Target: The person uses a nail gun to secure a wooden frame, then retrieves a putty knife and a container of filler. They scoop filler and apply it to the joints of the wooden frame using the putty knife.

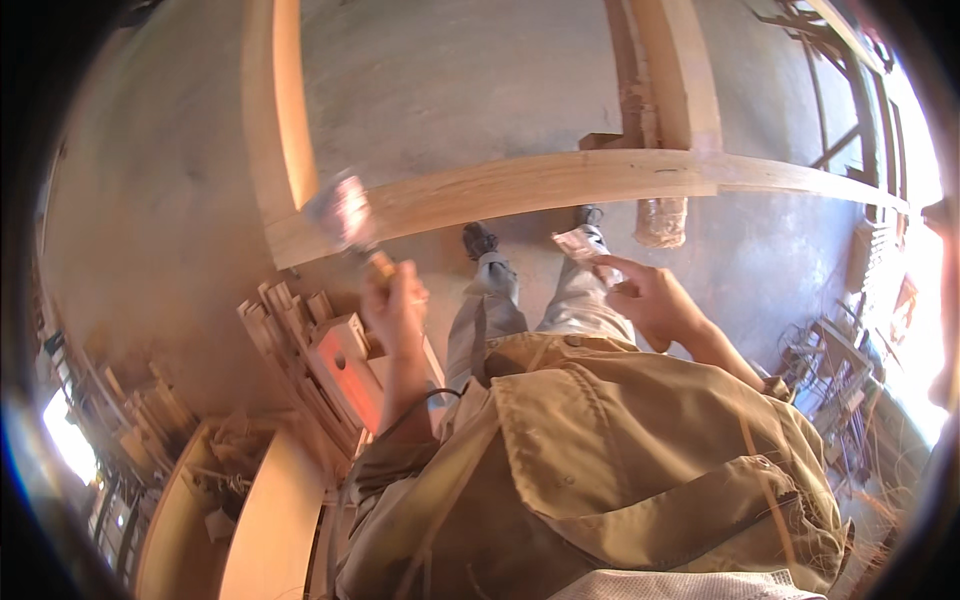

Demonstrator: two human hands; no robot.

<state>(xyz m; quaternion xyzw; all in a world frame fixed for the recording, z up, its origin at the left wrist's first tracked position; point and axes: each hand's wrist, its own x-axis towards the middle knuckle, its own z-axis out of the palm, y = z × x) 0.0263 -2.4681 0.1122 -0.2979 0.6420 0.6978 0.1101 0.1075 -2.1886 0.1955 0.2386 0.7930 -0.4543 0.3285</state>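
Observation:
My left hand [396, 302] is closed round the handle of a wooden-handled tool [380, 264]. Motion smears the tool's wide head, which looks grey with a pinkish patch, so its exact kind is unclear. That head is up by the left corner of a large wooden frame [520, 183]; whether it touches the wood I cannot tell. In my right hand [655, 300], bent fingers grip a small pale flat piece [580, 243], its far end pointing toward the frame's near beam. The index finger stretches along it.
Cut wood strips [285, 335] and a reddish board [347, 372] lie to my left. An open wooden box [270, 520] stands nearer. A plastic-wrapped piece [661, 222] sticks out under the beam. A tangled pile [835, 385] lies at right. My shoes [481, 240] are just short of the frame.

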